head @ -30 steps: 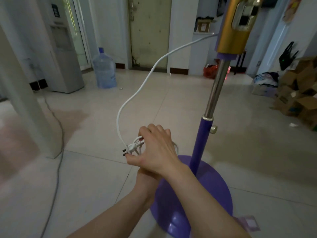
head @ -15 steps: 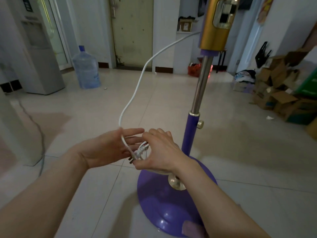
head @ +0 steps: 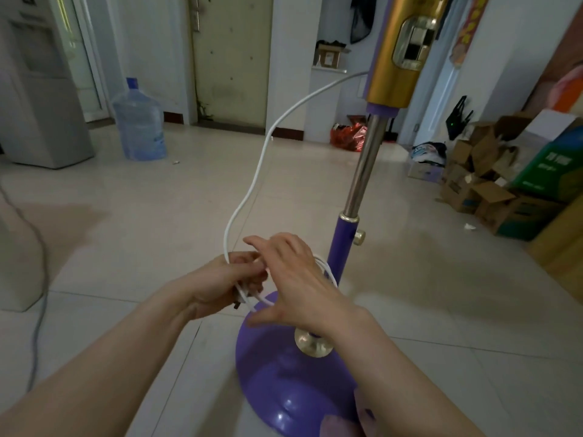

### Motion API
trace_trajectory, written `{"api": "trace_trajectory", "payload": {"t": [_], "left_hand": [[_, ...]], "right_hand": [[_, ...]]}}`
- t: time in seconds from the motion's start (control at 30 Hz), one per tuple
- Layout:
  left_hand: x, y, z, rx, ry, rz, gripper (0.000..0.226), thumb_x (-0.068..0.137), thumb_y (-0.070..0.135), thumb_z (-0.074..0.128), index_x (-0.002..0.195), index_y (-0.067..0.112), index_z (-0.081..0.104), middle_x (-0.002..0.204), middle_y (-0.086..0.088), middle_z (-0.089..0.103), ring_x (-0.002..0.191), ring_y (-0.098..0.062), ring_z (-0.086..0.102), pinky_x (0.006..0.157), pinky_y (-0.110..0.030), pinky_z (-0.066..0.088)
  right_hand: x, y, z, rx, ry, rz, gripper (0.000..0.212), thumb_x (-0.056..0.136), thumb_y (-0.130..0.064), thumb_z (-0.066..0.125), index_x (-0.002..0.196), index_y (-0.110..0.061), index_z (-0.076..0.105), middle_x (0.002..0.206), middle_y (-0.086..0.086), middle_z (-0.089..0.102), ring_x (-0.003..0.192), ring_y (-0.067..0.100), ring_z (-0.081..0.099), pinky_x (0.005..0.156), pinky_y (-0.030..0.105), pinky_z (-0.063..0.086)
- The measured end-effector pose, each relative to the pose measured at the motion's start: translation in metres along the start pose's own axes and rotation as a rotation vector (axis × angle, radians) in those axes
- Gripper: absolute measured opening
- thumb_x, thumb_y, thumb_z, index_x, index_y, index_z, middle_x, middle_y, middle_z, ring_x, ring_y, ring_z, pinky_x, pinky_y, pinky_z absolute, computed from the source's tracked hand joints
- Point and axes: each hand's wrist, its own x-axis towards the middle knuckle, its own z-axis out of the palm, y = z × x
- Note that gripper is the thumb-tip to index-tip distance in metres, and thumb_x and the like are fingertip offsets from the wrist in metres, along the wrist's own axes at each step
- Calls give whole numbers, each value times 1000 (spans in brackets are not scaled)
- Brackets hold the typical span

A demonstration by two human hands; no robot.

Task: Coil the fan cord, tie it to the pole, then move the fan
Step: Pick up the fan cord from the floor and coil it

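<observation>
A stand fan rises at centre right: a round purple base [head: 284,389], a purple lower tube and a chrome pole [head: 362,171] under a gold control housing [head: 400,52]. Its white cord [head: 252,181] runs from the housing down in a long curve to my hands. My left hand [head: 227,279] grips the bundled coil and the plug, whose dark prongs stick out below the fist. My right hand [head: 293,279] lies over the coil with fingers spread and straight, and white loops show behind it beside the purple tube.
A large water bottle [head: 138,127] and a grey dispenser [head: 41,89] stand at the back left. A grey cable [head: 38,298] trails along the floor at left. Open cardboard boxes [head: 492,190] pile up at right. A red bag [head: 347,137] lies by the far wall.
My left hand, open half a second ago, has closed round the coil and plug. My right hand has let go and spread its fingers over the loops.
</observation>
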Motion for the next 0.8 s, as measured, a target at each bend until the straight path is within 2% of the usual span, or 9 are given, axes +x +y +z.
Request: {"api": "trace_trajectory", "payload": {"t": [0.07, 0.13, 0.17, 0.23, 0.33, 0.43, 0.5, 0.63, 0.8], "left_hand": [[6, -4, -1, -200, 132, 83, 19, 95, 15, 50, 77, 11, 52, 55, 2, 42, 45, -7, 40, 48, -19, 42], [12, -6, 0, -322, 261, 184, 27, 96, 21, 48, 71, 15, 42, 50, 6, 34, 42, -6, 35, 44, -18, 38], [15, -6, 0, -363, 323, 228, 30, 97, 24, 48, 69, 17, 39, 47, 7, 31, 40, -6, 34, 43, -18, 35], [21, -4, 3, -486, 415, 283, 31, 98, 27, 46, 69, 20, 35, 44, 8, 28, 38, -5, 31, 48, -20, 30], [28, -4, 15, -669, 420, 322, 34, 98, 32, 44, 68, 21, 33, 41, 9, 27, 37, -3, 29, 51, -17, 30], [32, -10, 38, -735, 364, 295, 41, 96, 41, 41, 63, 21, 30, 41, 8, 26, 37, -4, 29, 51, -17, 34], [34, -15, 50, -745, 341, 277, 44, 96, 42, 40, 60, 19, 30, 41, 6, 30, 37, -5, 35, 45, -17, 42], [28, -19, 62, -449, 333, 308, 44, 84, 48, 51, 55, 15, 47, 49, -3, 49, 55, -13, 56, 51, -22, 48], [20, -15, 66, -176, 531, 230, 55, 66, 64, 55, 80, 11, 57, 57, -2, 60, 36, -8, 52, 37, -15, 42]], "right_hand": [[-4, -4, 4, 79, 105, 1, 109, 61, -60, 80, 150, -29, 24, 150, -2, 31, 148, 16, 4, 120, 35, 12], [-11, -5, 12, 188, 372, 28, 82, 70, -57, 75, 137, -24, 42, 141, -4, 42, 143, 16, 25, 117, 29, 24], [-15, -7, 18, 242, 533, 84, 61, 74, -56, 73, 122, -26, 50, 124, -10, 50, 127, 13, 43, 106, 24, 36], [-21, -14, 30, 449, 723, 340, 35, 76, -61, 68, 89, -34, 49, 86, -19, 52, 83, 6, 52, 74, 16, 42], [-17, -23, 46, 870, 566, 788, 48, 71, -74, 61, 83, -28, 54, 67, -16, 62, 62, 5, 57, 58, 12, 42], [5, -17, 44, 1262, 510, 939, 65, 79, -69, 56, 107, -10, 58, 93, 1, 72, 86, 15, 66, 75, 27, 50], [18, -10, 34, 1467, 650, 936, 48, 91, -55, 53, 108, -11, 59, 95, 6, 72, 89, 18, 70, 72, 33, 54], [21, 2, 19, 1590, 841, 976, 25, 100, -35, 47, 96, -12, 56, 52, -4, 51, 48, 13, 55, 49, 26, 45], [21, 2, 13, 1564, 927, 949, 22, 101, -26, 42, 88, -9, 49, 45, -7, 29, 37, 10, 31, 40, 23, 37]]}}
